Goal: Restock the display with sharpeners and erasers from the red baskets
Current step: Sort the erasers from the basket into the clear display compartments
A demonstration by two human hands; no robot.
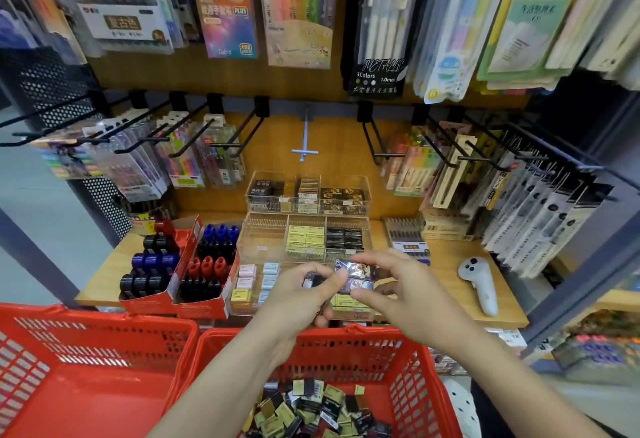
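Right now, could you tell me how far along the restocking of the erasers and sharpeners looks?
Partly done. The clear display trays already hold rows of erasers, and the red cartons beside them hold sharpeners. In hand: the left hand and right hand both hold shiny wrapped erasers over the front tray. Left: the right red basket still holds a pile of loose erasers; the left red basket shows none.

Bare shelf (446, 264) lies open right of the clear tiered organiser (308, 229); black peg hooks (249, 126) jut overhead, red cartons (180, 264) crowd its left, a white controller (479, 285) lies rightward.
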